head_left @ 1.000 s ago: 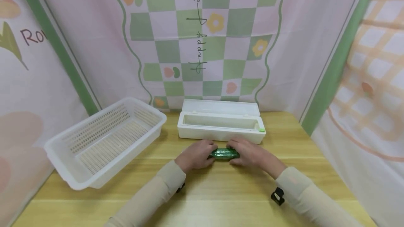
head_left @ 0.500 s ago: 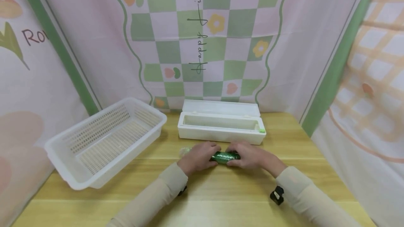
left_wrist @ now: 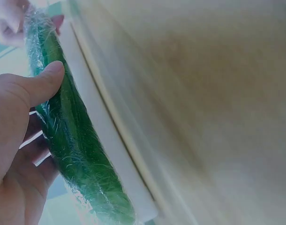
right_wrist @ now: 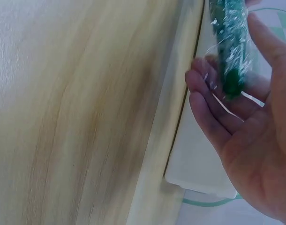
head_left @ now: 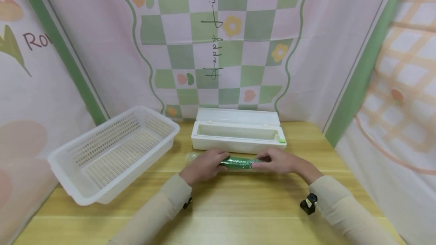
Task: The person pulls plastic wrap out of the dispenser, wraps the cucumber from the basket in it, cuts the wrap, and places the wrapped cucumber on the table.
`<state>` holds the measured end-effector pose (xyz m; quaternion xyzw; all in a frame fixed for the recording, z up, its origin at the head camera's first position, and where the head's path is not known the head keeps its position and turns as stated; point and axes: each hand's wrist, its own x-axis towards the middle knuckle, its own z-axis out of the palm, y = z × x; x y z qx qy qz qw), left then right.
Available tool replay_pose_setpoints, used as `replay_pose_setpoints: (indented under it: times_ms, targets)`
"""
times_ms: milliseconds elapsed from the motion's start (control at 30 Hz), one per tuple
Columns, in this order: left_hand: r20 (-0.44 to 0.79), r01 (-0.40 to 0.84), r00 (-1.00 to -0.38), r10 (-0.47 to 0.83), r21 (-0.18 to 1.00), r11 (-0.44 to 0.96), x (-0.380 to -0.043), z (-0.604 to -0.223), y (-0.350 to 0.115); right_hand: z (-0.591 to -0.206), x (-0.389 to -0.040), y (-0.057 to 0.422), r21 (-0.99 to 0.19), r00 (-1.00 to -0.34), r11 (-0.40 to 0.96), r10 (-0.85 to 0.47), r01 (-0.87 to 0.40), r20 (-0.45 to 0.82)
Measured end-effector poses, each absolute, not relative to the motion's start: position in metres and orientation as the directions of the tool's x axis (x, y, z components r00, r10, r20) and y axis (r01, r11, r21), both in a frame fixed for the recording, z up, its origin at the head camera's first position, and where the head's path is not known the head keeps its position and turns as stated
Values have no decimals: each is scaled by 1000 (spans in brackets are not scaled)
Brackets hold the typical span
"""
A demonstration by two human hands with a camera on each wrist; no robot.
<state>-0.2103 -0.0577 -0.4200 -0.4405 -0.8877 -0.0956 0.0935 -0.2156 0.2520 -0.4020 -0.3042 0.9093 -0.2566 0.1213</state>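
Note:
A green cucumber [head_left: 238, 162] wrapped in clear plastic film lies across between both hands, just in front of the white box. My left hand [head_left: 206, 164] grips its left part, and in the left wrist view the thumb presses on the cucumber [left_wrist: 79, 140] with fingers behind it. Loose film [head_left: 192, 157] sticks out past the left hand. At the other end, my right hand [head_left: 277, 160] has its curled fingers and thumb around the tip. The right wrist view shows the cucumber's wrapped tip [right_wrist: 233, 82] in front of the right fingers, crinkled film around it.
Behind the hands stands a long white box [head_left: 238, 146], its lid [head_left: 238, 116] raised, with a small green piece [head_left: 282, 140] at its right end. To the left is a white slotted plastic basket [head_left: 85, 196]. Everything stands on a wooden table [head_left: 245, 207] before patterned curtains.
The hands have moved apart, left hand to the left and right hand to the right, so more of the wrapped cucumber shows. Loose film has come into sight past the left hand.

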Motion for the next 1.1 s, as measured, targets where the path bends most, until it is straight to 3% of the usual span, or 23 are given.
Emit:
replay_pose_setpoints:
  times_ms: [400, 533, 633, 733, 800, 900, 1033, 1100]
  targets:
    - [262, 819, -569, 779, 96, 566, -209, -413, -68, -407, -212, 246, -484, -761, 647, -646, -589, 62]
    - [251, 820, -568, 784, 91, 565, -208, -411, -67, -410, -210, 242, -359, -723, 643, -671, -677, 161]
    - [231, 819, -571, 788, 96, 565, -209, -411, -67, -412, -209, 240, -194, -672, 644, -695, -740, 257]
    - [216, 822, -568, 794, 102, 560, -209, -412, -66, -416, -209, 239, -38, -615, 641, -716, -767, 332]
    - [214, 821, -570, 793, 106, 562, -209, -412, -66, -418, -209, 240, -2, -609, 648, -714, -761, 347]
    - [223, 820, -571, 790, 107, 563, -208, -413, -67, -417, -209, 244, -113, -670, 669, -692, -735, 268]
    - [247, 821, -568, 785, 104, 561, -208, -413, -68, -411, -212, 253, -421, -769, 692, -639, -587, 22]
    - [263, 826, -559, 786, 103, 554, -208, -412, -68, -409, -214, 256, -566, -769, 672, -631, -478, -100]
